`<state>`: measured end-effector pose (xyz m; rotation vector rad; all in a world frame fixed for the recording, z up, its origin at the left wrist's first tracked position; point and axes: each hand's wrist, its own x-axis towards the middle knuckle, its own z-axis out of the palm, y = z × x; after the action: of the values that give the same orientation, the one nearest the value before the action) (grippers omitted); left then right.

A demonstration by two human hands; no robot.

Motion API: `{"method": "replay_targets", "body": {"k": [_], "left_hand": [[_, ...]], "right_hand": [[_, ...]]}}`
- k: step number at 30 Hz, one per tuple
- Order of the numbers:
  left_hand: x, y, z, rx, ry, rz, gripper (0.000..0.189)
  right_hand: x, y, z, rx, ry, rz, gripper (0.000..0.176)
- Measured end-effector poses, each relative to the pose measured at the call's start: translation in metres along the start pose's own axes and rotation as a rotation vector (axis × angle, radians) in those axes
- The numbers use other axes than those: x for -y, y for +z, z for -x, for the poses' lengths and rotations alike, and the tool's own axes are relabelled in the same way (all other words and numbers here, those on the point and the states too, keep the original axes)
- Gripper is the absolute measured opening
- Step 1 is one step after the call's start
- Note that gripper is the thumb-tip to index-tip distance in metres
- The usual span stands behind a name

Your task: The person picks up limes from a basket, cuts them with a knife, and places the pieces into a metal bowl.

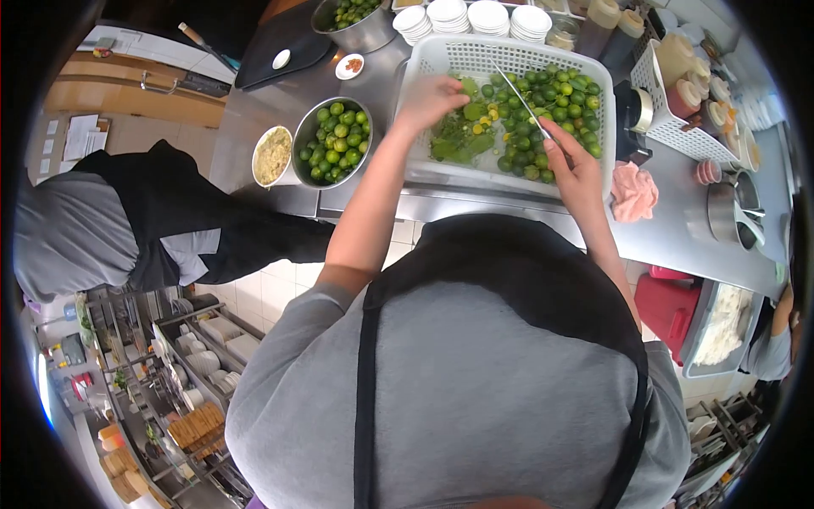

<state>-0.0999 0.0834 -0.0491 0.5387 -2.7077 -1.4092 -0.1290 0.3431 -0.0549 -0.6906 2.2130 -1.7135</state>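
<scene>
A white plastic basket [609, 127] on the steel counter holds many small green limes [555, 97] on its right side, with green leaves [458, 144] and a few yellow cut pieces [482, 125] at the left and middle. My right hand [570, 157] is closed on the handle of a knife [515, 89], its blade pointing up and left over the limes. Above the basket's left part is my left hand [434, 103], blurred, its fingertips near the leaves; whether it holds anything is hidden.
Left of the basket stand a metal bowl of limes [332, 140] and a white tub of chopped food [272, 157]. A pink cloth [634, 192] lies to the right, near a white bottle basket [678, 119]. Stacked white dishes [487, 17] stand behind. Another person [170, 220] is at left.
</scene>
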Motion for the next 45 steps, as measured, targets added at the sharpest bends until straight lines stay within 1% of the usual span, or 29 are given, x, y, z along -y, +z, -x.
{"method": "replay_targets", "body": {"k": [1, 3, 4, 5, 6, 8, 9, 10, 12, 13, 15, 16, 18, 19, 21, 22, 24, 25, 26, 28, 29, 32, 36, 38, 40, 41, 42, 43, 45], "left_hand": [[-0.005, -0.005, 0.007, 0.005, 0.005, 0.000, 0.027], [-0.011, -0.011, 0.018, 0.026, -0.003, 0.700, 0.028], [-0.012, -0.010, 0.021, 0.026, -0.001, 0.701, 0.028], [-0.013, -0.011, 0.024, 0.006, 0.044, 0.778, 0.029], [-0.013, -0.011, 0.026, -0.015, 0.088, 0.857, 0.029], [-0.016, -0.009, 0.030, -0.028, 0.099, 0.904, 0.030], [-0.016, -0.008, 0.031, -0.039, 0.108, 0.951, 0.030], [-0.017, -0.006, 0.030, -0.040, 0.105, 0.954, 0.030], [-0.018, -0.002, 0.029, -0.110, 0.146, 0.952, 0.028], [-0.019, 0.000, 0.027, -0.106, 0.144, 0.952, 0.028], [-0.019, 0.002, 0.025, -0.190, 0.167, 0.948, 0.022], [-0.018, 0.003, 0.024, -0.189, 0.165, 0.946, 0.022], [-0.017, 0.005, 0.022, -0.209, 0.158, 0.865, 0.019], [-0.017, 0.007, 0.022, -0.203, 0.158, 0.865, 0.019], [-0.021, 0.013, 0.029, -0.094, 0.163, 0.617, 0.021], [-0.026, 0.018, 0.033, -0.088, 0.163, 0.617, 0.021], [-0.039, 0.028, 0.041, -0.030, 0.133, 0.718, 0.022], [-0.031, 0.027, 0.034, -0.127, 0.148, 0.663, 0.023], [-0.026, 0.023, 0.029, -0.128, 0.148, 0.662, 0.023], [-0.022, 0.013, 0.022, -0.213, 0.182, 0.801, 0.024], [-0.022, 0.011, 0.020, -0.280, 0.179, 0.723, 0.025], [-0.017, 0.008, 0.015, -0.328, 0.220, 0.792, 0.030], [-0.018, 0.010, 0.016, -0.327, 0.196, 0.710, 0.022], [-0.019, 0.018, 0.019, -0.217, 0.190, 0.707, 0.021], [-0.022, 0.021, 0.022, -0.190, 0.183, 0.754, 0.019], [-0.024, 0.019, 0.023, -0.136, 0.158, 0.880, 0.018], [-0.025, 0.016, 0.025, -0.082, 0.133, 1.005, 0.017], [-0.023, 0.014, 0.025, -0.089, 0.132, 1.004, 0.017], [-0.012, 0.006, 0.024, -0.061, 0.053, 1.250, 0.017]], "right_hand": [[0.001, 0.000, -0.001, 0.016, 0.023, -0.005, 0.028], [0.001, 0.004, -0.002, 0.028, 0.008, -0.031, 0.028], [0.000, 0.007, -0.002, 0.046, -0.006, -0.059, 0.028], [-0.002, 0.012, -0.002, 0.028, -0.072, -0.104, 0.028], [0.000, 0.015, -0.002, 0.030, -0.073, -0.103, 0.028], [0.005, 0.018, 0.001, 0.050, -0.083, -0.124, 0.029], [0.005, 0.015, 0.002, 0.103, -0.031, -0.093, 0.029], [0.006, 0.015, 0.003, 0.105, -0.028, -0.092, 0.029], [0.009, 0.017, 0.005, 0.115, -0.083, -0.105, 0.029], [0.009, 0.017, 0.005, 0.112, -0.080, -0.105, 0.029], [0.009, 0.018, 0.004, 0.106, -0.096, -0.073, 0.029], [0.011, 0.017, 0.004, 0.105, -0.094, -0.075, 0.029], [0.017, 0.014, 0.002, 0.102, -0.077, 0.028, 0.029], [0.017, 0.015, 0.002, 0.097, -0.076, 0.028, 0.029], [0.016, 0.015, 0.001, 0.053, -0.071, 0.050, 0.028], [0.014, 0.014, -0.002, 0.049, -0.068, 0.051, 0.028], [0.010, 0.012, -0.009, -0.032, -0.091, 0.078, 0.028], [0.009, 0.011, -0.008, -0.031, -0.095, 0.038, 0.028], [0.010, 0.011, -0.006, -0.030, -0.095, 0.037, 0.028], [0.013, 0.011, 0.000, 0.040, -0.105, -0.069, 0.029], [0.014, 0.011, 0.002, 0.042, -0.108, -0.069, 0.029], [0.014, 0.013, 0.005, 0.085, -0.109, -0.073, 0.029], [0.020, 0.011, 0.004, 0.080, -0.092, -0.003, 0.028], [0.023, 0.011, 0.001, 0.075, -0.083, -0.001, 0.028], [0.024, 0.011, -0.002, 0.087, -0.052, 0.012, 0.028], [0.023, 0.012, -0.002, 0.087, -0.051, 0.011, 0.028], [0.019, 0.014, -0.003, 0.067, -0.107, 0.005, 0.028], [0.018, 0.016, -0.003, 0.051, -0.162, -0.003, 0.028], [0.017, 0.019, -0.002, 0.058, -0.183, 0.006, 0.028]]}}
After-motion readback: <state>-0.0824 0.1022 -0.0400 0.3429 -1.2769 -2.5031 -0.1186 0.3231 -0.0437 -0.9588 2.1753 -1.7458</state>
